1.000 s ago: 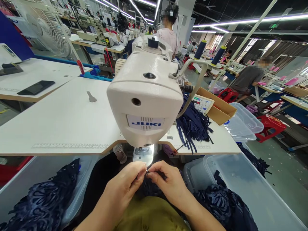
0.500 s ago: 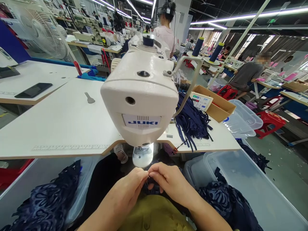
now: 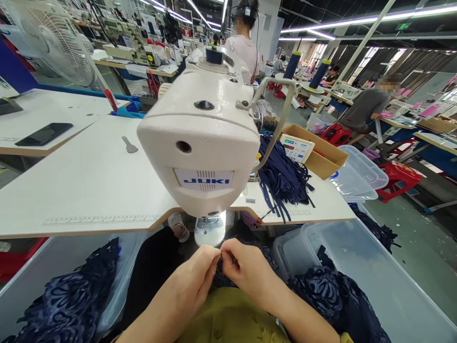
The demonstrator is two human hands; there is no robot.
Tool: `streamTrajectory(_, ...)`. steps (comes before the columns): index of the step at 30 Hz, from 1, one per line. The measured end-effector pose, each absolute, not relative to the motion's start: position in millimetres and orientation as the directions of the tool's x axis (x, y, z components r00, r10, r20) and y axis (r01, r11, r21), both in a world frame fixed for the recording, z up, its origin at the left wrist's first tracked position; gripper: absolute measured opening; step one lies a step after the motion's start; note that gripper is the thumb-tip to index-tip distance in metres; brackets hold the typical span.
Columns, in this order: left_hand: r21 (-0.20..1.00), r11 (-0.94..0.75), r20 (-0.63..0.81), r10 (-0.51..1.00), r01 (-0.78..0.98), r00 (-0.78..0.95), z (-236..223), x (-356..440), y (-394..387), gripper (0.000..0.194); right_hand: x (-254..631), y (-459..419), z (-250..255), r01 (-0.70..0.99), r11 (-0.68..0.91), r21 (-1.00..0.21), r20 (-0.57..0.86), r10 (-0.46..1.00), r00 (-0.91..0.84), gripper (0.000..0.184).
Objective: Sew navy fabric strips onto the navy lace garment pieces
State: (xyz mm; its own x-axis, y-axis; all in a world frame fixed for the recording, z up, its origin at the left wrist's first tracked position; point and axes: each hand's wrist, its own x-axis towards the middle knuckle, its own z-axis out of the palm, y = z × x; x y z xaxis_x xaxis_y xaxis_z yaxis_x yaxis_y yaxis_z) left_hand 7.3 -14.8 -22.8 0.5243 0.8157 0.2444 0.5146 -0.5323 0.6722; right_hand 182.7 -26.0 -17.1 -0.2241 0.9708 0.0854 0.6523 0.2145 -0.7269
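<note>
My left hand (image 3: 198, 267) and my right hand (image 3: 246, 267) meet fingertip to fingertip in front of my body. Both are pinched closed, and whatever lies between the fingertips is too small to make out. Just beyond them is the lit free end (image 3: 210, 231) of a white JUKI sewing machine (image 3: 200, 138). Dark navy patterned fabric (image 3: 269, 257) shows in part beneath and behind my right hand; I cannot tell whether either hand holds it.
A heap of navy straps (image 3: 283, 174) lies on the white table (image 3: 89, 190), beside a control panel (image 3: 296, 147) and cardboard box (image 3: 324, 157). Clear bins (image 3: 374, 267) with navy lace pieces (image 3: 71, 295) flank me. A phone (image 3: 44, 134) rests at left; other people work beyond.
My right hand's fingers have lifted slightly and its lower fingers have curled out of sight. Both hands stay pinched together. The view has shifted a little, moving the machine leftward.
</note>
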Motion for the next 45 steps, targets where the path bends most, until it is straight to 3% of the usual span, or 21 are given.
streamTrajectory(3, 0.656, -0.507, 0.174, 0.823, 0.559, 0.541, -21.9, 9.4, -13.1, 0.018, 178.3, -23.8, -23.6, 0.735, 0.2, -0.648, 0.134, 0.98, -0.148, 0.014)
streamTrajectory(6, 0.672, -0.502, 0.147, 0.811, 0.544, 0.567, -17.7, 7.9, -9.8, 0.018, 180.1, -23.7, -18.4, 0.733, 0.138, -0.666, 0.075, 0.99, -0.119, 0.013)
streamTrajectory(10, 0.673, -0.598, 0.259, 0.742, 0.435, 0.619, -11.8, 0.2, -6.9, 0.013, 191.6, -23.3, -1.7, 0.537, 0.045, -0.842, -0.11, 0.961, -0.254, 0.013)
streamTrajectory(14, 0.668, -0.642, 0.334, 0.711, 0.378, 0.619, -13.1, -3.0, -8.0, 0.014, 203.3, -17.6, 7.6, 0.293, 0.045, -0.955, -0.058, 0.941, -0.334, 0.024)
streamTrajectory(19, 0.831, -0.435, 0.202, 0.818, 0.347, 0.539, -15.0, -0.8, -4.8, 0.002, 208.2, -7.8, 6.8, 0.399, 0.23, -0.888, 0.098, 0.941, -0.325, 0.032)
streamTrajectory(23, 0.907, -0.294, 0.119, 0.867, 0.303, 0.485, -12.2, -1.6, -1.5, 0.007, 206.3, -6.3, -0.7, 0.463, 0.387, -0.798, 0.283, 0.918, -0.279, 0.011)
streamTrajectory(27, 0.946, -0.174, 0.058, 0.921, 0.273, 0.385, -10.2, -1.2, -2.3, 0.013, 203.2, -15.3, -11.8, 0.539, 0.449, -0.713, 0.493, 0.867, -0.07, 0.015)
streamTrajectory(29, 0.964, -0.097, 0.0, 0.932, 0.249, 0.363, -10.9, 0.5, -3.6, 0.016, 200.7, -21.5, -17.8, 0.496, 0.408, -0.766, 0.452, 0.891, -0.036, 0.025)
streamTrajectory(32, 0.974, -0.03, -0.052, 0.933, 0.223, 0.355, -14.7, 4.1, -5.5, 0.019, 193.4, -28.5, -26.9, 0.35, 0.315, -0.882, 0.261, 0.946, -0.193, 0.041)
streamTrajectory(35, 0.951, -0.129, 0.028, 0.94, 0.28, 0.339, -19.4, 7.5, -7.1, 0.017, 183.3, -31.0, -35.3, 0.072, 0.175, -0.982, 0.16, 0.97, -0.182, 0.041)
streamTrajectory(38, 0.896, -0.272, 0.144, 0.926, 0.352, 0.35, -22.9, 9.6, -9.1, 0.011, 174.7, -30.5, -40.4, -0.158, 0.13, -0.979, 0.133, 0.991, -0.012, 0.021)
streamTrajectory(41, 0.847, -0.343, 0.206, 0.916, 0.406, 0.345, -25.6, 10.4, -11.9, 0.009, 169.1, -29.4, -41.2, -0.181, 0.203, -0.962, 0.188, 0.977, 0.096, 0.003)
streamTrajectory(45, 0.811, -0.4, 0.258, 0.899, 0.426, 0.353, -28.0, 11.7, -13.6, 0.005, 165.2, -29.3, -42.9, -0.062, 0.347, -0.936, 0.334, 0.929, 0.159, 0.012)
